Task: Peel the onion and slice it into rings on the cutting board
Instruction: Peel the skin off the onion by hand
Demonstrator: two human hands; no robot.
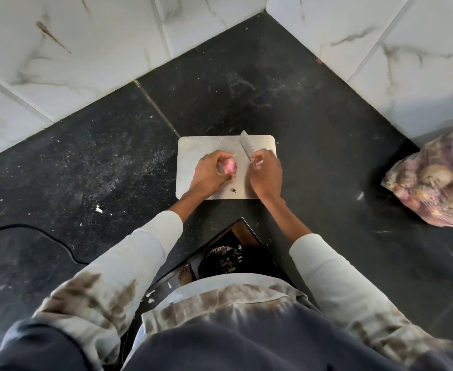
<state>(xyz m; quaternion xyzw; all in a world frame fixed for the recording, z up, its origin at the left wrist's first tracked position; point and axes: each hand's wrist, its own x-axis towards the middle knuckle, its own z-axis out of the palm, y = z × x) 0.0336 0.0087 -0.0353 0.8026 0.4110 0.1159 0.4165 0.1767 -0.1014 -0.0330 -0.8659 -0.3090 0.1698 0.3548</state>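
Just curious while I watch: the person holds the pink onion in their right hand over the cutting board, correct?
Not quite. The head view shows the onion held in the left hand, over the cutting board; the right hand holds the knife.

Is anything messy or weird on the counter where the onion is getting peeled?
A little. Pale scraps lie scattered on the dark counter left of the cutting board, and a small dark bit sits on the board near the onion. A brown streak marks the wall tile.
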